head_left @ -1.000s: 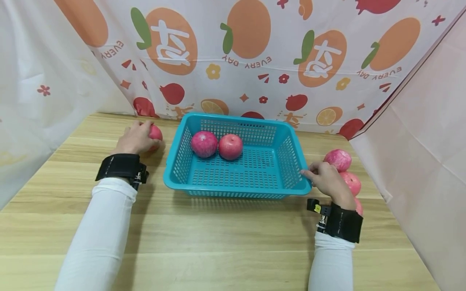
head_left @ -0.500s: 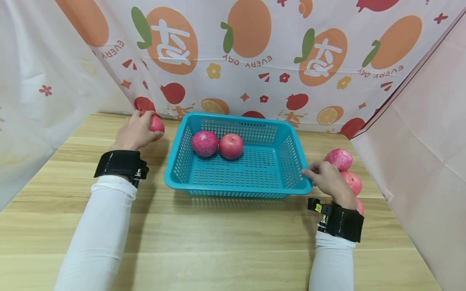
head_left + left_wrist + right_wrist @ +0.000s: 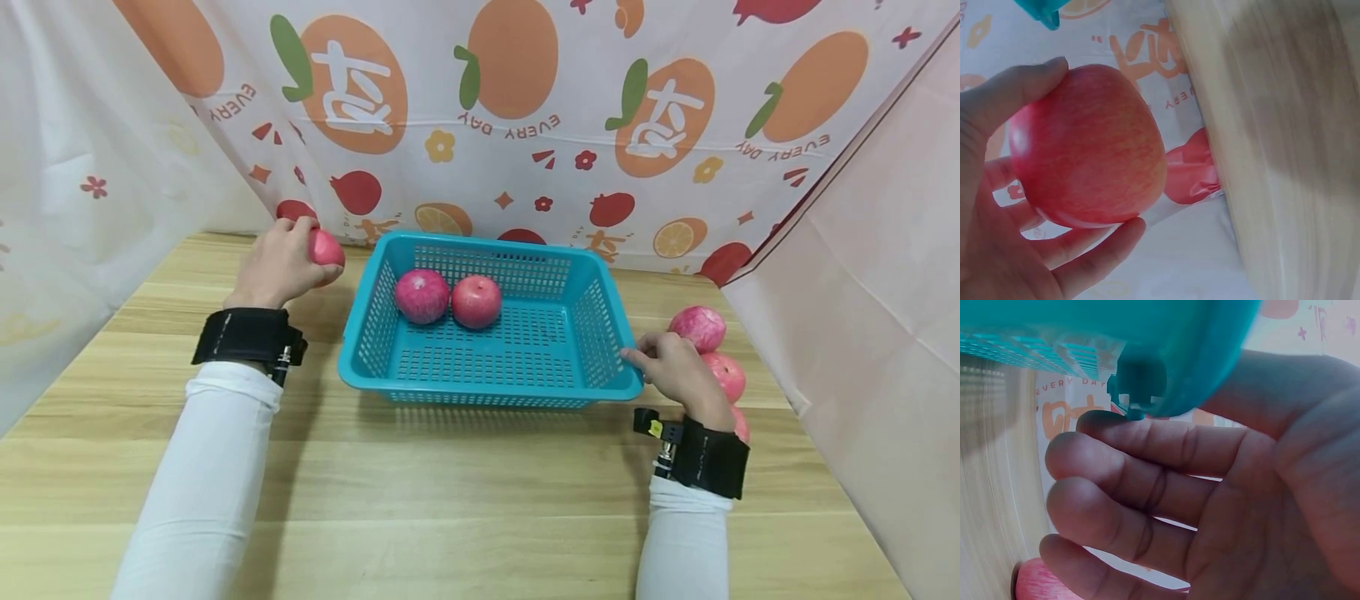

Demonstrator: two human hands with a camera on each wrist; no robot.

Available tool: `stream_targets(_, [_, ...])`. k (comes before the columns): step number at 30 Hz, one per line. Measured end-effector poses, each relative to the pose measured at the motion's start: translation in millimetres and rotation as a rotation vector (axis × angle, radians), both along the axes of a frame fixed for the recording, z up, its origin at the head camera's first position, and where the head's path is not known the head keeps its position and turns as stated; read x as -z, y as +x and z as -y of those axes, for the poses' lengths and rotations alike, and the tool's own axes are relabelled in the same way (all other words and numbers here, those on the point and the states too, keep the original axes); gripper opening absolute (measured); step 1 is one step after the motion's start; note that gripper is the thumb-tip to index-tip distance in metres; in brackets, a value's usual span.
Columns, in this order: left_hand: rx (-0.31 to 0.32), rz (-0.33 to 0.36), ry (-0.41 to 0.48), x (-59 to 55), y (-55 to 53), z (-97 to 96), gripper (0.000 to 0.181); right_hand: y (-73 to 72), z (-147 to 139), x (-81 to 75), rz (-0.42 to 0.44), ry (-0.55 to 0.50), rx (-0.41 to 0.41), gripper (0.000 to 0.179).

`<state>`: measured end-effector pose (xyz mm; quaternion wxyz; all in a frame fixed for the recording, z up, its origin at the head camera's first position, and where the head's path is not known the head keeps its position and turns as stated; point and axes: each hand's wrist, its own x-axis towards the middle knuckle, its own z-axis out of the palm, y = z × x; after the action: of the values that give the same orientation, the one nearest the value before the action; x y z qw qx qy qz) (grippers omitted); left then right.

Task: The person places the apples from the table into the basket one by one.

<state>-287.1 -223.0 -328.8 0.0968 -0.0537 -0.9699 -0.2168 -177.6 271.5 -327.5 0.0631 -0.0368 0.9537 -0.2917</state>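
My left hand (image 3: 279, 260) grips a red apple (image 3: 327, 248) to the left of the basket. In the left wrist view the thumb lies along one side of the apple (image 3: 1088, 147) and the fingers curl under the other, with the wooden tabletop apart from it. My right hand (image 3: 672, 368) holds the blue plastic basket (image 3: 480, 392) by its right front corner. Thumb over the rim, fingers beneath it, as the right wrist view shows at the basket's edge (image 3: 1210, 356). Inside the basket, a purplish-pink pomegranate (image 3: 422, 297) and a red apple (image 3: 476, 302) sit side by side at the back left.
Right of the basket, a pink pomegranate (image 3: 698, 328), an apple (image 3: 724, 376) and another reddish fruit (image 3: 741, 425) stand in a row, partly behind my right hand. A fruit-printed curtain (image 3: 480, 167) borders the back of the wooden table (image 3: 465, 508).
My left hand has raised the apple and moved it slightly away from me, then a little to the right. The right hand and the basket stay in place.
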Motion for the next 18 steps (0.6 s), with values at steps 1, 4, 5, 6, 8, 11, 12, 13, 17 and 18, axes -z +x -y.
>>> stream_targets(1, [0.001,-0.009,0.001,-1.3,0.1,-0.3,0.079,0.0,-0.1,-0.2,-0.002,0.0,0.0,0.03])
stream_targets(4, [0.004,-0.028,-0.002,-5.3,0.6,-1.1,0.078,0.2,-0.1,-0.9,-0.001,0.0,0.0,0.03])
stream_targets(5, [0.004,-0.034,-0.005,-6.6,0.8,-1.5,0.078,0.1,0.3,-1.0,0.0,0.0,0.002,0.03])
stream_targets(6, [0.004,-0.037,-0.007,-7.9,1.1,-1.9,0.078,0.1,0.4,-1.2,0.001,0.001,0.002,0.03])
stream_targets(8, [0.006,-0.039,-0.008,-10.5,1.8,-2.9,0.077,0.1,0.7,-1.6,0.004,0.0,0.003,0.03])
stream_targets(11, [0.009,-0.048,-0.007,-14.6,3.0,-5.0,0.076,0.2,1.1,-1.9,0.005,0.0,0.003,0.03])
stream_targets(12, [0.009,-0.05,-0.008,-16.0,3.3,-5.8,0.076,0.3,1.2,-2.0,0.005,0.0,0.003,0.03])
stream_targets(13, [0.009,-0.053,-0.007,-17.5,3.7,-6.9,0.075,0.4,1.2,-2.1,0.005,-0.001,0.003,0.03])
stream_targets(17, [0.004,-0.061,-0.01,-23.2,4.7,-9.9,0.074,0.6,1.0,-1.9,0.007,0.001,0.005,0.03])
stream_targets(18, [0.003,-0.062,-0.013,-24.6,5.0,-10.5,0.074,0.6,0.7,-1.8,0.008,0.001,0.005,0.031])
